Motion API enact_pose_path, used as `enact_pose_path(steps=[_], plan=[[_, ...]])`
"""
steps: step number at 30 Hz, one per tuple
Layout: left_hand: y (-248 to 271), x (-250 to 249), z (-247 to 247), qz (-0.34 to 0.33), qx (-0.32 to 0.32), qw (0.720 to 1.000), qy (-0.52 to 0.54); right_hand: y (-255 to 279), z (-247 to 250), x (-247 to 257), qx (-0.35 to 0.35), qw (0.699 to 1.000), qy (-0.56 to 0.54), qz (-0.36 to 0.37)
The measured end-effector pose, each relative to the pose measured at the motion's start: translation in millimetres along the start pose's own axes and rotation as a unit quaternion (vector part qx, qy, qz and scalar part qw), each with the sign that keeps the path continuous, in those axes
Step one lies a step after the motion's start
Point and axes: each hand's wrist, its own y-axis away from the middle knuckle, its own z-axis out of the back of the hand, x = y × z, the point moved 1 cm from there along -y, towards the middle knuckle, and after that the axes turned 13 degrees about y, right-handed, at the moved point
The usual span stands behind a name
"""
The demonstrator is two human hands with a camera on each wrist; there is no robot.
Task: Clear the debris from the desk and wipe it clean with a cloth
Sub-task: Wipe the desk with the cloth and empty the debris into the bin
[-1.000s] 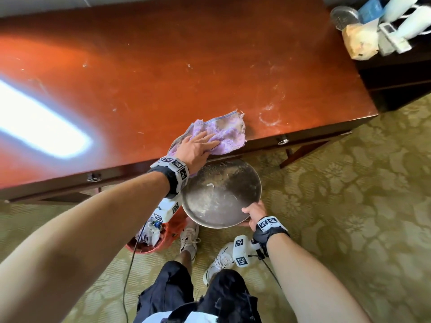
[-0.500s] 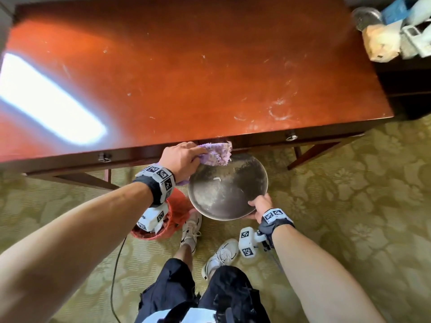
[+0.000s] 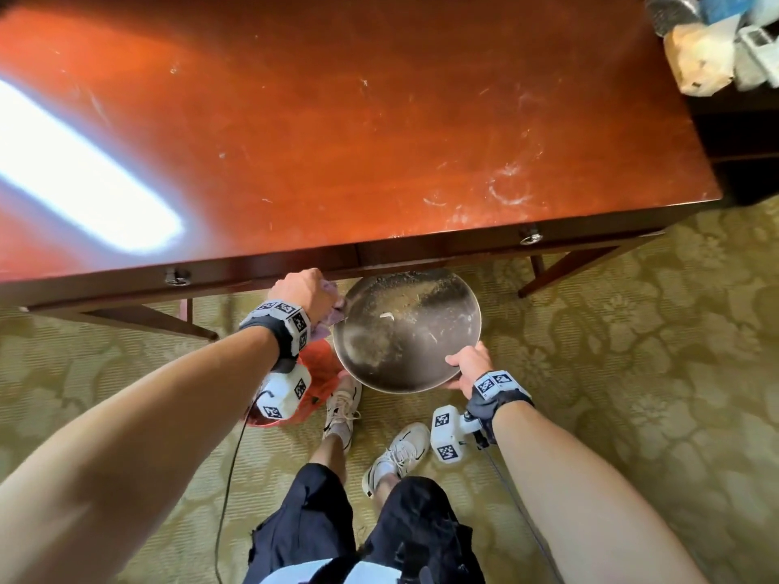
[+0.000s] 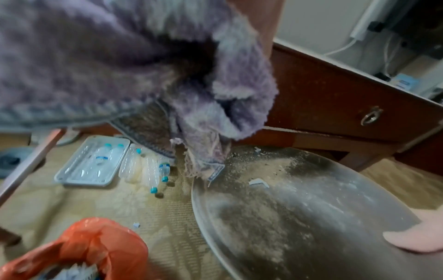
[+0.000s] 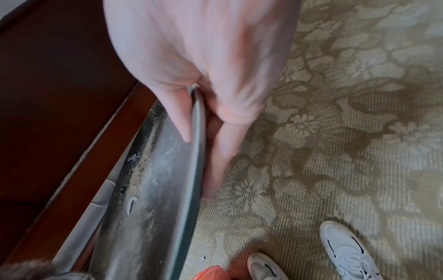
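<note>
Nearest risk: right hand (image 3: 471, 368) pinches only the near rim of the pan (image 3: 406, 330), thumb on top, fingers (image 5: 219, 151) under, so the loaded pan hangs off one edge; any tilt probably sends the crumbs and paper scraps sliding onto the carpet (image 3: 632, 373). One scrap (image 4: 136, 225) already lies on the carpet, so spill is a real risk. Orange bag (image 3: 314, 375) sits low and left of the pan, just beside the shoe (image 3: 341, 408); its mouth looks small against the pan, so tipping into it could miss. Left hand (image 3: 301, 290) is clenched on the bunched purple cloth (image 4: 143, 66), held off the worktop (image 3: 379, 120) just below its front edge, frayed corner dangling at the pan's far rim; the cloth looks dusty and could shed grit back or drag crumbs over the rim. Pan: round, dull metal, held under the front edge, pale powder and a few white paper bits gathered toward its far side. Worktop: glossy red-brown wood, white smears and specks left near the right front corner, so wiping seems unfinished. Bottles (image 4: 153, 170) and a tray (image 4: 93, 159) lie on the carpet under the worktop.
</note>
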Motion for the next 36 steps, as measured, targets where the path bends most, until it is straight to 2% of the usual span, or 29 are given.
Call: enact_pose_path(steps=[4,9,12,14,17,20,25,29,36], plan=[[-13.1,4.4,-14.0,0.027,0.018,0.999,-0.005,-9.0,-0.3,-3.5,-0.009,1.000,-0.015,-0.011],[-19.9,2.1,-34.2,0.021,-0.036,0.992,0.120,-18.5,-2.0,-9.1,-0.010,0.999,-0.043,-0.012],[-18.0,-6.1,-39.2,0.021,-0.020,0.978,0.206,-20.4,-1.7,-9.3,-0.006,0.999,-0.050,-0.014],[-15.2,-13.0,-40.8,-0.009,-0.007,0.970,0.243,-21.9,-3.5,-8.9,-0.006,0.999,-0.048,-0.016],[-16.6,-12.6,-46.0,-0.021,0.015,0.972,0.233,-23.6,-7.6,-9.3,-0.007,0.999,-0.047,-0.019],[-21.2,-5.3,-50.0,-0.005,0.025,0.971,0.238,-24.8,-10.3,-10.6,-0.008,0.998,-0.054,-0.019],[-29.8,0.1,-51.5,-0.045,0.008,0.978,0.203,-29.7,-13.4,-13.2,-0.009,0.998,-0.055,-0.019],[-36.2,-1.2,-50.6,-0.038,-0.017,0.979,0.201,-32.8,-14.1,-14.6,-0.013,0.998,-0.053,-0.022],[-37.5,-0.6,-57.8,-0.020,-0.055,0.952,0.299,-35.9,-14.1,-16.0,-0.015,0.998,-0.052,-0.021]])
